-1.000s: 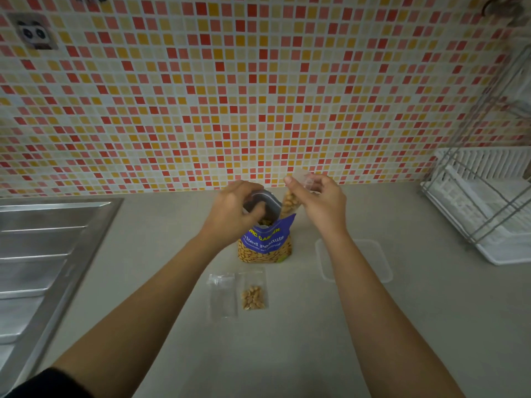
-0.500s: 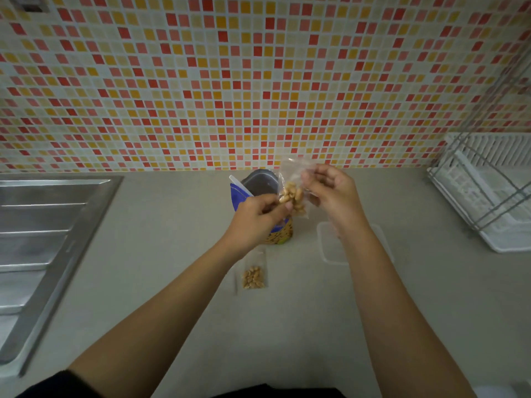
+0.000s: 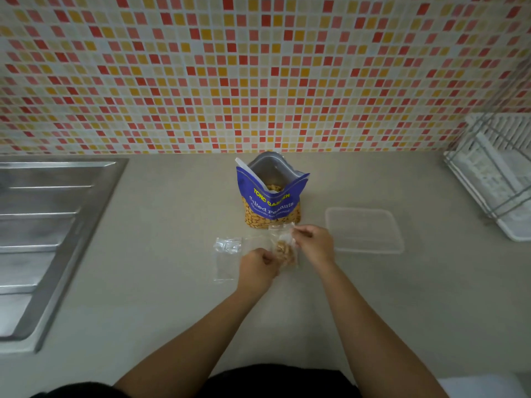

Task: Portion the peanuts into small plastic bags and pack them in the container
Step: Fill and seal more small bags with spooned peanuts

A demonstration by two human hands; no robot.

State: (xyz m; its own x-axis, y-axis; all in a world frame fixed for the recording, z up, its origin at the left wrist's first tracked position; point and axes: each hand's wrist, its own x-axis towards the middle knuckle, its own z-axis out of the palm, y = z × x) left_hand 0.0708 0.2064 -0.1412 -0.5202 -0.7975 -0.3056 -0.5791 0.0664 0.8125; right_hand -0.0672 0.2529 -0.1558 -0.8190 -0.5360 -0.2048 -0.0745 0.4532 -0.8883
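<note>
Pinching the upper edge of the small plastic bag [image 3: 280, 235], the fingers [image 3: 302, 232] of the right hand [image 3: 315, 244] are closed on the clear film, at the far side of it. The left hand [image 3: 258, 265] has its fingers curled and grips the same bag lower down, on its near left side. The bag stands between the two hands, low over the counter [image 3: 149, 282]; I cannot tell if its bottom touches the surface. Some peanuts [image 3: 284, 252] sit in its lower part, just beside the left fingers.

Just left of the left hand lie the empty bags [image 3: 227, 255], flat on the counter. Just beyond the hands stands the blue peanut pouch [image 3: 271, 201], upright, its mouth open. To the right, near the right hand but apart from it, the clear container [image 3: 364, 230] rests with no lid on it.

The counter has free room near the person and on both sides of the forearms. Its left edge meets the steel sink drainboard [image 3: 43, 225], its far edge meets the tiled wall [image 3: 258, 67], and the white dish rack [image 3: 495, 173] occupies the far right corner.
</note>
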